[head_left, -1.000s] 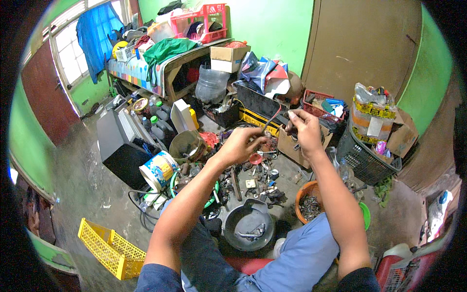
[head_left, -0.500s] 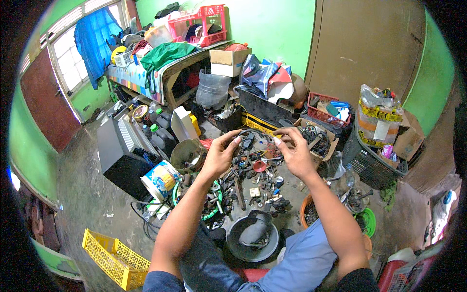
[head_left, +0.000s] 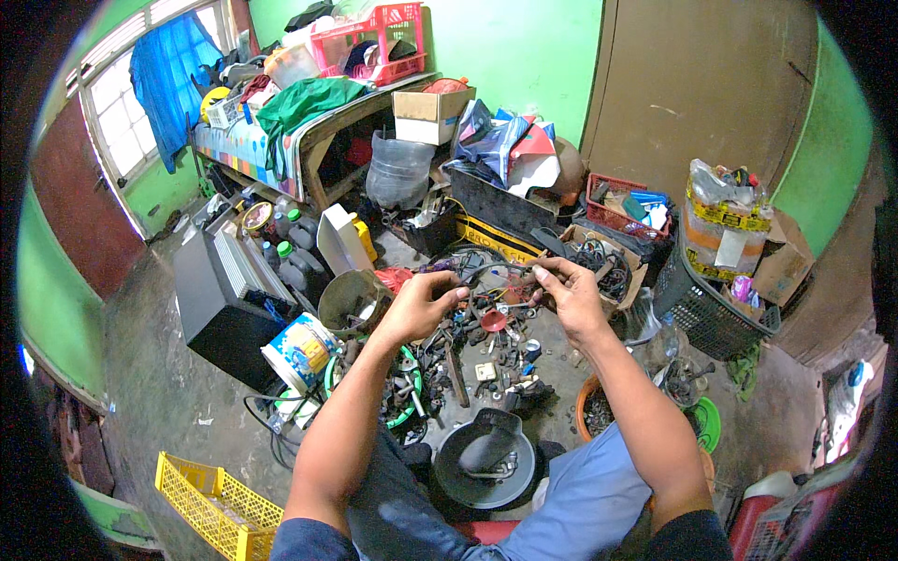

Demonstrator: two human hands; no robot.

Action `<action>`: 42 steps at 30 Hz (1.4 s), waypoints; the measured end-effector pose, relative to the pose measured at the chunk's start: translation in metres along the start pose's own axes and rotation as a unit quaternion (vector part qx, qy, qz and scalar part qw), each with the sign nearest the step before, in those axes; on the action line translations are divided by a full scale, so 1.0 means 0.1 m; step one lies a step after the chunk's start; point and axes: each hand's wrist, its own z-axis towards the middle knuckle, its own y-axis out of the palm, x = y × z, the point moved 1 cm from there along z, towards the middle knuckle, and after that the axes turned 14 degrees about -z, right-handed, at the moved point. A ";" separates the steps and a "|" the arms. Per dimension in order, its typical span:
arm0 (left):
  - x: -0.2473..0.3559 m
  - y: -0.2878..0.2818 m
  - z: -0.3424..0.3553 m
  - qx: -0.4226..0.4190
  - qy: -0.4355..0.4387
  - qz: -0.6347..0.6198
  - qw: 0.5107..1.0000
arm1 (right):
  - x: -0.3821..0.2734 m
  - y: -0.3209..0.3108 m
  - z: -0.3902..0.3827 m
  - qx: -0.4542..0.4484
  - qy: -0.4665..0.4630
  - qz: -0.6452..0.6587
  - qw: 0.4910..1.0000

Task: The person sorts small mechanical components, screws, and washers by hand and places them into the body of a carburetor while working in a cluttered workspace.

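Observation:
A thin dark cable (head_left: 498, 266) stretches in a shallow arch between my two hands, above the litter of parts on the floor. My left hand (head_left: 423, 305) pinches its left end between thumb and fingers. At the other end my right hand (head_left: 571, 297) grips it with thumb and forefinger, the other fingers curled beneath. Under the hands lie loose small parts, among them a red funnel-like piece (head_left: 494, 321) and a small cream block (head_left: 485, 371). Between my knees stands a dark grey basin (head_left: 449, 488) with a dark rounded object and metal pieces in it.
To the left are a blue-and-white bucket (head_left: 297, 353), a black boxy case (head_left: 223, 313) and a yellow crate (head_left: 210, 496). An orange tub (head_left: 587, 411) of small parts sits by my right knee. A dark laundry basket (head_left: 706, 313) and a cardboard box of wires (head_left: 629, 271) stand right.
The cable's arch between my hands has flattened and sits slightly lower. My right hand has turned a little, its fingers curling more. The view has shifted slightly.

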 end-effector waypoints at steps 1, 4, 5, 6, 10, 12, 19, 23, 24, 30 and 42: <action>-0.04 0.00 0.00 0.015 0.010 0.007 1.000 | 0.02 -0.01 0.00 0.008 0.003 0.005 1.000; -0.13 -0.02 0.02 0.048 0.008 0.036 0.998 | 0.01 -0.01 0.02 0.039 0.014 0.016 0.999; -0.13 -0.03 0.02 0.053 -0.016 0.046 0.997 | 0.02 -0.05 0.03 0.054 0.022 0.014 0.998; -0.14 -0.04 0.01 0.058 -0.041 0.057 0.996 | 0.02 -0.08 0.04 0.068 0.031 0.011 0.997; -0.04 -0.12 -0.03 0.056 -0.093 -0.055 0.993 | 0.00 -0.15 0.05 0.093 0.035 -0.005 0.995; -0.04 -0.16 -0.06 0.085 -0.045 -0.099 0.990 | -0.06 -0.16 0.03 0.094 0.044 0.025 0.994; -0.05 -0.25 -0.11 0.096 -0.089 -0.273 0.953 | -0.04 -0.15 0.10 0.123 0.059 0.023 0.990; -0.15 -0.32 -0.06 0.095 -0.062 -0.329 0.938 | -0.02 -0.26 0.20 0.114 0.010 -0.003 0.993; -0.15 -0.32 -0.06 0.099 -0.066 -0.371 0.921 | -0.04 -0.25 0.20 0.121 0.010 0.014 0.992; -0.15 -0.13 -0.08 0.122 -0.080 -0.368 0.918 | 0.02 -0.24 0.18 0.162 0.068 0.000 0.984; -0.15 0.02 -0.13 0.086 -0.102 -0.423 0.896 | 0.23 -0.13 -0.09 -0.003 0.039 -0.054 0.998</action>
